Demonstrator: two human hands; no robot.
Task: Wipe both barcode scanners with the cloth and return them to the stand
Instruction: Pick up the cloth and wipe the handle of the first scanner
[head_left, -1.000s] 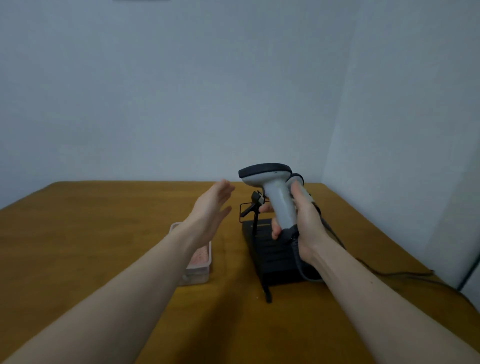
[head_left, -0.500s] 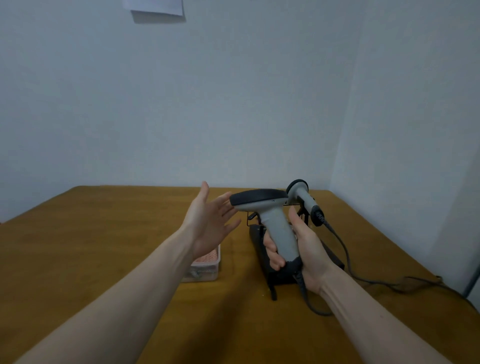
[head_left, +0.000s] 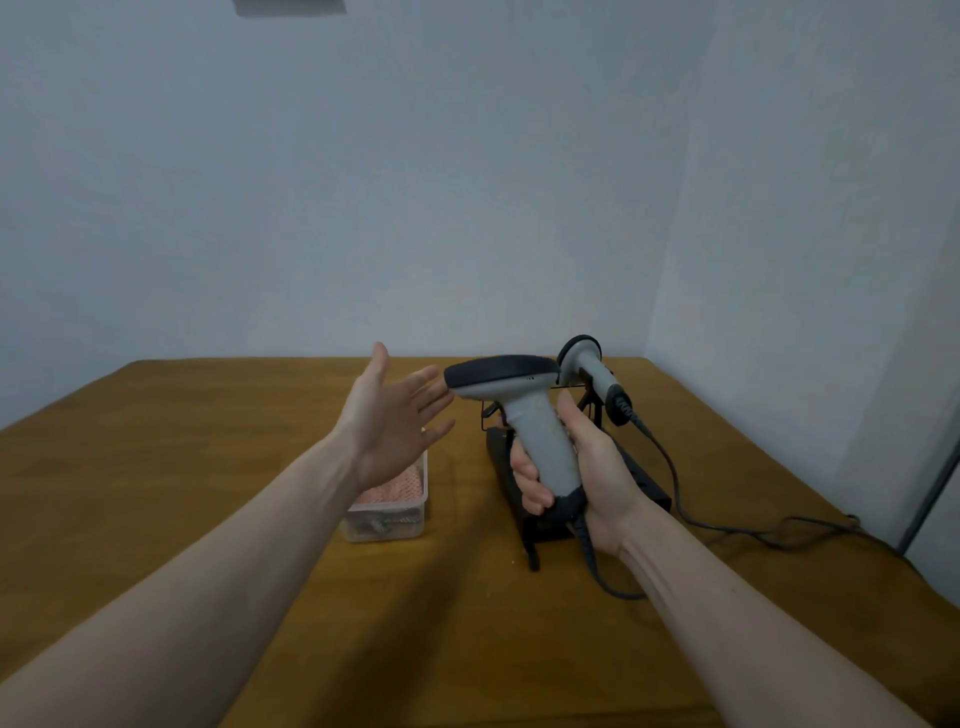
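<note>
Grey scanner (head_left: 524, 410) is clear of the stand (head_left: 644, 480), lifted toward the person, its handle wrapped in the right hand (head_left: 582, 467). The left hand (head_left: 392, 421), fingers spread, has turned palm-in just beside the scanner's head, nearer than a second ago. The cloth (head_left: 397, 488) lies in its tub below that palm, so wiping hasn't begun. The second scanner (head_left: 595, 371) rests on the stand behind the grip.

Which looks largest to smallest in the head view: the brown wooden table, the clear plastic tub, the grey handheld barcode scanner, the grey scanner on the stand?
1. Brown wooden table.
2. Grey handheld barcode scanner.
3. Clear plastic tub, partly hidden.
4. Grey scanner on the stand.
The scanners may match; nearness enlarges the held one.
</note>
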